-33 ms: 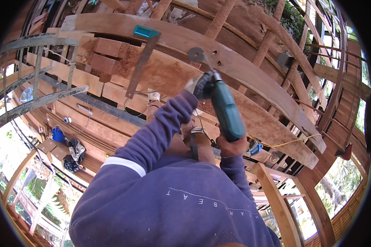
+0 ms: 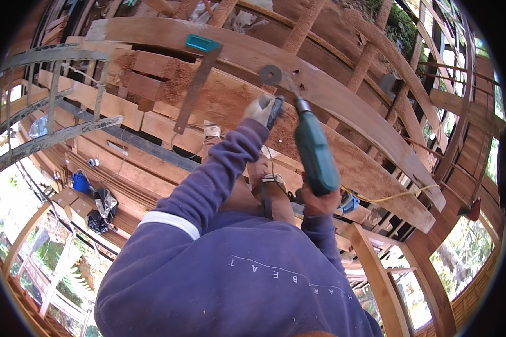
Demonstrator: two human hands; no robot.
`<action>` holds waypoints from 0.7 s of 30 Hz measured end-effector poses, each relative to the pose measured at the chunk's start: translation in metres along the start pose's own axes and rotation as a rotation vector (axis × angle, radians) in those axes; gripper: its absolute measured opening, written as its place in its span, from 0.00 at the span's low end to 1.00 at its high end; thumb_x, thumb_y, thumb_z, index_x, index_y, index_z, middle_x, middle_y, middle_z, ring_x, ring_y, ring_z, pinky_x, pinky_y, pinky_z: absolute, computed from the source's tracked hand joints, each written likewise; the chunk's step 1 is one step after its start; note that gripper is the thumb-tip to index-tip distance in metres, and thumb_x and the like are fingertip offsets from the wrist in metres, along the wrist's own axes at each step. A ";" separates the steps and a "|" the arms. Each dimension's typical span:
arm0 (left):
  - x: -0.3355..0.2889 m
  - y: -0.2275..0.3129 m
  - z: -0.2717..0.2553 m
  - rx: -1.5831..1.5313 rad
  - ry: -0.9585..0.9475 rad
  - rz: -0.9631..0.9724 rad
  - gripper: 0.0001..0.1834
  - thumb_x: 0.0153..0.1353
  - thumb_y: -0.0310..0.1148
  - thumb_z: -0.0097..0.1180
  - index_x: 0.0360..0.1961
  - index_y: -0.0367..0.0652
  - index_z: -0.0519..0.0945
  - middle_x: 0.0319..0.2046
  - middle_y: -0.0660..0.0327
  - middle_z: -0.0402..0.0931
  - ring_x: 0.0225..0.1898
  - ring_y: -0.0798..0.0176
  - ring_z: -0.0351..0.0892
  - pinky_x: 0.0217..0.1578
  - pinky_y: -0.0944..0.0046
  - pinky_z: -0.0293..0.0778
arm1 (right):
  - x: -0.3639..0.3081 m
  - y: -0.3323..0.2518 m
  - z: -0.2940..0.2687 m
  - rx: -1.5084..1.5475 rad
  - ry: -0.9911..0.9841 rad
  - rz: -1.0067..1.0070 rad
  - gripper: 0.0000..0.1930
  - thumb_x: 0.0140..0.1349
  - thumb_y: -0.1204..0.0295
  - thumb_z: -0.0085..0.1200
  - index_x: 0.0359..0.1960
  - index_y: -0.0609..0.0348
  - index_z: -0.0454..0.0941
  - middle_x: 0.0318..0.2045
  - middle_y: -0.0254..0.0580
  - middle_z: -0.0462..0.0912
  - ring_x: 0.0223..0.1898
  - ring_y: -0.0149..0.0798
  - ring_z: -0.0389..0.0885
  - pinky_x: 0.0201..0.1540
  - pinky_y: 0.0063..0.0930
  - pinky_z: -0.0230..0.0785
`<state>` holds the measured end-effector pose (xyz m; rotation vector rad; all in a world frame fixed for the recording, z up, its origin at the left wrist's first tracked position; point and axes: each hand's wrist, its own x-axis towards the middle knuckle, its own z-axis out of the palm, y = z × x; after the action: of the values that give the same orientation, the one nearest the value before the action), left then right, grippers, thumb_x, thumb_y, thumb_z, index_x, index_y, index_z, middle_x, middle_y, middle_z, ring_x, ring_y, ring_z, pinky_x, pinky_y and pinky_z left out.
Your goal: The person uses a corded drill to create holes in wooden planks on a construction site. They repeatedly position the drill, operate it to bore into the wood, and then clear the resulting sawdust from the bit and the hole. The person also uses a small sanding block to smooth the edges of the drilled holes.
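“Brown wood made up the biggest piece before you: a long, curved timber plank [image 2: 239, 51], arching across the far side of your work.”

“What lay nearer me?”

“A long, flat, light-brown timber board [image 2: 365, 160], with reddish sawdust [image 2: 230, 92] spread thickly to its left.”

“And the tool?”

“A dark green power drill [image 2: 316, 149] with a metal chuck [image 2: 302, 105]. You had it over the flat board, slanting away from you and slightly left, front end towards the curved plank. Left of it lay a carpenter's square [image 2: 198, 90] with a teal handle and a dull brown blade, the handle end on the curved plank.”

“How were my hands?”

“Your bare right hand [image 2: 321, 202] was clamped around the drill's rear end. Your left hand [image 2: 263, 109], in a pale glove with dark fingers, was just beside the chuck, apart from it; whether its fingers were together, I couldn't tell.”

“Anything smaller?”

“A flat, round grey disc [image 2: 263, 74] with a central hole, on the curved plank. Your blurred drill bit pointed between it and two small dark holes [image 2: 296, 72]; I couldn't tell whether it touched the wood.”
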<state>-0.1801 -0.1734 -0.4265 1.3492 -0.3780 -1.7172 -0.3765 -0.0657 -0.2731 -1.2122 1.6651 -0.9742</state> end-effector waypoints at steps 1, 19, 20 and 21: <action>-0.002 0.024 -0.010 0.520 0.191 0.296 0.28 0.64 0.50 0.62 0.57 0.43 0.76 0.51 0.57 0.80 0.55 0.49 0.77 0.59 0.48 0.71 | -0.007 0.013 -0.015 0.036 0.000 0.057 0.37 0.48 0.85 0.59 0.65 0.68 0.68 0.50 0.51 0.83 0.49 0.42 0.84 0.53 0.34 0.77; 0.048 0.096 -0.032 1.441 0.002 0.664 0.15 0.59 0.43 0.63 0.45 0.50 0.85 0.41 0.54 0.85 0.45 0.48 0.85 0.47 0.52 0.79 | -0.082 -0.023 -0.094 0.504 0.118 0.265 0.27 0.54 0.80 0.60 0.58 0.73 0.71 0.44 0.59 0.82 0.42 0.50 0.85 0.46 0.44 0.82; 0.054 0.092 -0.046 1.374 0.014 0.701 0.16 0.58 0.44 0.66 0.45 0.50 0.85 0.41 0.54 0.85 0.43 0.50 0.85 0.46 0.54 0.79 | -0.090 -0.030 -0.093 0.478 0.145 0.319 0.27 0.53 0.81 0.59 0.58 0.73 0.71 0.43 0.59 0.82 0.42 0.50 0.85 0.44 0.44 0.82; 0.037 0.097 -0.044 1.191 -0.014 0.652 0.17 0.56 0.44 0.66 0.45 0.51 0.85 0.40 0.52 0.85 0.42 0.50 0.85 0.45 0.53 0.79 | -0.110 -0.024 -0.095 0.495 0.225 0.322 0.27 0.56 0.81 0.57 0.60 0.71 0.69 0.43 0.58 0.83 0.40 0.48 0.86 0.44 0.41 0.82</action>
<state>-0.0970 -0.2444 -0.3972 1.6813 -1.8129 -0.8806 -0.4369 0.0454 -0.1981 -0.5058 1.5915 -1.2511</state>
